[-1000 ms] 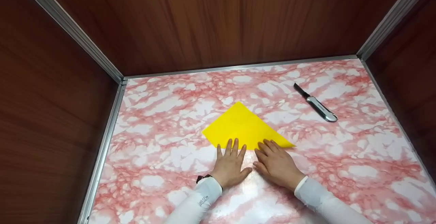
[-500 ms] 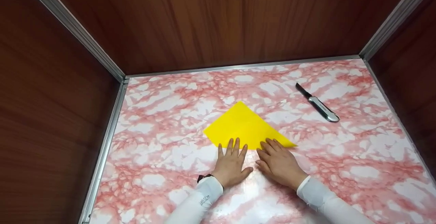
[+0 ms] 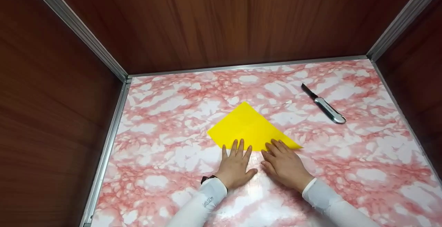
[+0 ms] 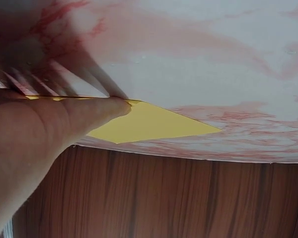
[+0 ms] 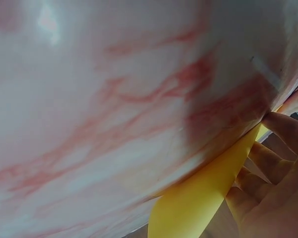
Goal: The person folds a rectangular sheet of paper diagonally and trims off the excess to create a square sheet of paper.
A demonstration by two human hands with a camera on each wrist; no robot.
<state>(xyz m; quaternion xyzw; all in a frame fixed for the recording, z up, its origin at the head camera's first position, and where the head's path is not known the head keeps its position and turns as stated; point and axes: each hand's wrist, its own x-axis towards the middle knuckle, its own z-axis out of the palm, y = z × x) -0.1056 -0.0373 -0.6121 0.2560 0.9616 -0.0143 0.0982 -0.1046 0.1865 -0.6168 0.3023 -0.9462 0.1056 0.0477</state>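
Note:
A folded sheet of yellow paper lies on the marbled table, its near edge straight and one corner pointing away from me. My left hand rests on the near edge with fingers spread and straight; its thumb sits off the paper. My right hand presses on the same edge farther right, fingers extended side by side, close to the paper's sharp right corner. In the left wrist view the paper shows beyond the hand. The right wrist view has the paper running under the fingertips.
A utility knife with its dark blade out lies at the right, beyond the right hand. Brown wood-grain panels with metal edging enclose the pink and white marbled table at the back and on both sides.
The whole scene has shifted slightly right in the head view. Both hands keep nearly the same place on the yellow paper, and its shape looks unchanged.

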